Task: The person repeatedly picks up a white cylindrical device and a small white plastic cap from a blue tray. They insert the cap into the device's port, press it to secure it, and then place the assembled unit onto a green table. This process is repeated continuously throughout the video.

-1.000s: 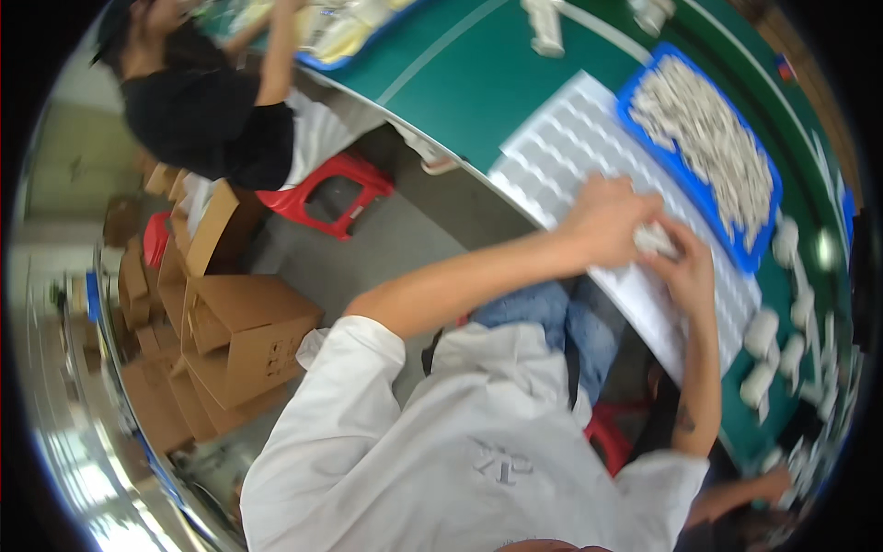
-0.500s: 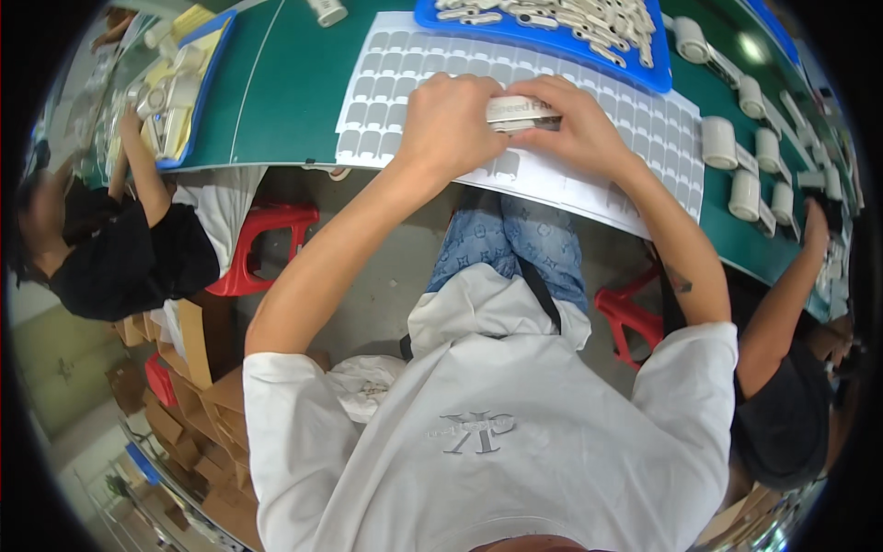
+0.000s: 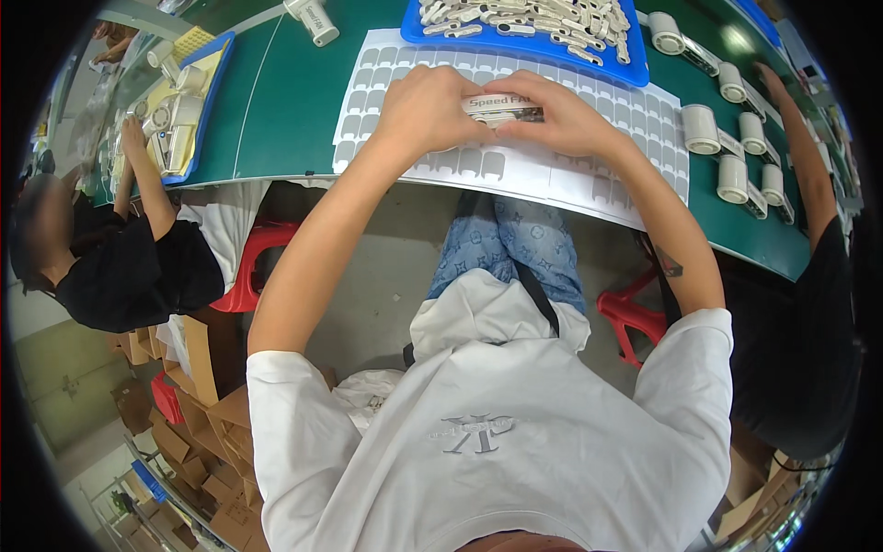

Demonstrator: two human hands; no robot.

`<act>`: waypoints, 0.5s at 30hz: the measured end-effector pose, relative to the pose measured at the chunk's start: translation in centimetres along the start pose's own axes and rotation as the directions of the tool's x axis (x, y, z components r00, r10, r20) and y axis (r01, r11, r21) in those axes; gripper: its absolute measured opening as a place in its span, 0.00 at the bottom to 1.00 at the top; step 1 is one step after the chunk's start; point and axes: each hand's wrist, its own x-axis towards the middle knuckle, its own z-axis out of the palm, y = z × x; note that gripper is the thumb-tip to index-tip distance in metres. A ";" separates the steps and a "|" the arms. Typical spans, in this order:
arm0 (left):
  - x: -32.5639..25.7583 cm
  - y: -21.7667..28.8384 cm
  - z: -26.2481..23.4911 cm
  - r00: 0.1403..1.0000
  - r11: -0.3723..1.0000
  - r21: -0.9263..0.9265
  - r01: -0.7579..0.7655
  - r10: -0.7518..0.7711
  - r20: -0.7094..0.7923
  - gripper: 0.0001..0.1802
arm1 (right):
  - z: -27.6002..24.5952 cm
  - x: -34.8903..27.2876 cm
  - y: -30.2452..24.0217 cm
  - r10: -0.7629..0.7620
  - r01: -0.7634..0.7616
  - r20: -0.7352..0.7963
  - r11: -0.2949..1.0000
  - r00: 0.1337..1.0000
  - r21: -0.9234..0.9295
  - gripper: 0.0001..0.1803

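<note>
Over the sheet's near half, both hands grip a white handheld fan [image 3: 497, 103] from its two ends. My left hand [image 3: 426, 109] is closed round the left end and hides it. My right hand [image 3: 566, 115] pinches the right end between thumb and fingers. Dark print runs along the fan's upper side, with a dark strip near its right end. Beneath my hands, a white sheet of grey stickers [image 3: 685, 138] lies at the table's front edge, with several bare white patches in its lower right part.
Beyond the sheet stands a blue tray [image 3: 641, 69] heaped with small white parts. White fans [image 3: 701, 129] line the green table [image 3: 285, 101] on the right; another fan [image 3: 313, 20] lies far left. Co-workers sit on both sides, the left one at a blue-edged tray [image 3: 198, 138].
The view has shifted a little, so the table and sheet sit differently. My hands still hold the fan, its printed side now showing more. The right co-worker's arm has reached farther over the table.
</note>
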 end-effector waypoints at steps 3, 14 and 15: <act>-0.2 0.3 0.2 0.998 0.999 -0.019 0.038 -0.039 -0.046 0.32 | 0.0 0.0 0.3 -0.029 0.029 -0.020 0.999 0.999 -0.026 0.29; -0.7 -0.3 1.1 0.996 0.997 -0.070 0.039 -0.044 -0.078 0.27 | 1.3 -0.4 -1.2 0.102 -0.092 -0.077 0.988 0.992 0.124 0.26; -0.9 -0.3 1.5 0.992 0.997 -0.065 0.034 -0.042 -0.119 0.26 | 1.4 -0.6 -1.4 0.116 -0.106 -0.083 0.987 0.990 0.124 0.26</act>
